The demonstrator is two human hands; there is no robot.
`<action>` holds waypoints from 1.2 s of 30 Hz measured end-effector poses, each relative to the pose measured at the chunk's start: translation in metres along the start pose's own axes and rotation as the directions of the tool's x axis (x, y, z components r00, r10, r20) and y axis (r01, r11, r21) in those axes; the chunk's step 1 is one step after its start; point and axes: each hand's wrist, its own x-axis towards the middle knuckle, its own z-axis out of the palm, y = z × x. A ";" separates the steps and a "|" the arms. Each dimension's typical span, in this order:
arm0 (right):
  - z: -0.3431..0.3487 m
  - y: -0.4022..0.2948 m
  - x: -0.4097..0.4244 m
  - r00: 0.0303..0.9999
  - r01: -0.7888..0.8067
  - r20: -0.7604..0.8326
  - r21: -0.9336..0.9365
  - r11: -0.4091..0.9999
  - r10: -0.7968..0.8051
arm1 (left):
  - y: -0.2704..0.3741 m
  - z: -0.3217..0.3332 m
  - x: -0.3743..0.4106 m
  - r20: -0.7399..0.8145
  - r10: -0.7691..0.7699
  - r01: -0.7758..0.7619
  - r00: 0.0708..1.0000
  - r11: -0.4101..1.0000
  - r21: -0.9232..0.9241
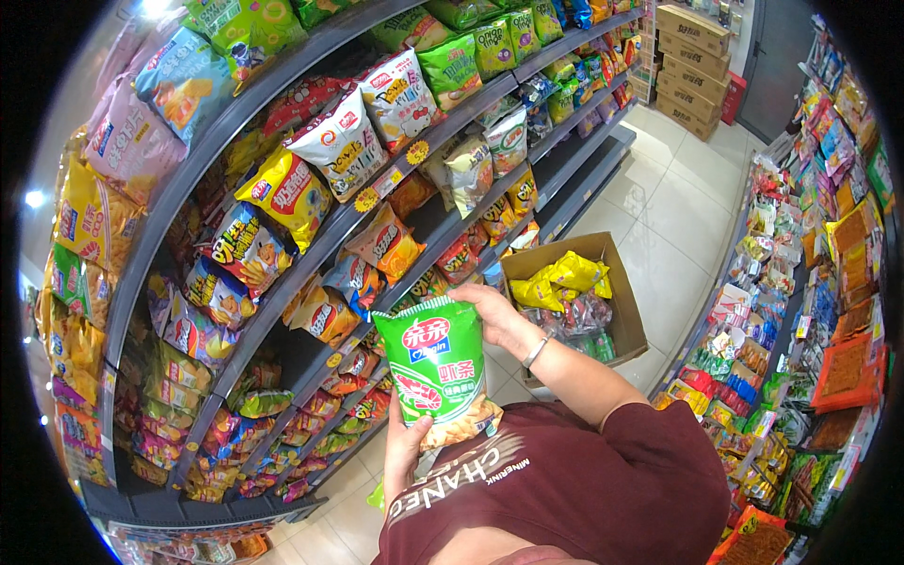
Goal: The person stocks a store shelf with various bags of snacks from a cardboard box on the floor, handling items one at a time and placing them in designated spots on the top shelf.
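Observation:
A green bag of shrimp-flavoured snack strips [441, 374] is held upright in front of my chest, its printed front facing up to me. My right hand [494, 311], with a silver bracelet on the wrist, grips the bag's upper right corner. Lower down, my left hand [404, 445] holds the left edge, its thumb over the front. Just beyond the bag, the shelf edges carry orange snack bags [387, 244] and other puffed snacks. Part of another green packet [376, 497] shows below my left wrist; the rest is hidden.
An open cardboard box [627, 300] with yellow bags [565, 279] and other packets stands on the tiled floor [660, 187] beyond my right forearm. Curved grey snack shelving [162, 152] rises at left. Packed shelves [748, 332] line the right. Stacked cartons [688, 81] stand near a grey door [773, 67].

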 end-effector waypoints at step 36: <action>-0.006 0.010 0.019 0.981 -0.193 -0.007 0.142 0.971 0.196 | -0.008 -0.008 0.005 -0.025 0.003 -0.004 1.000 1.000 -0.012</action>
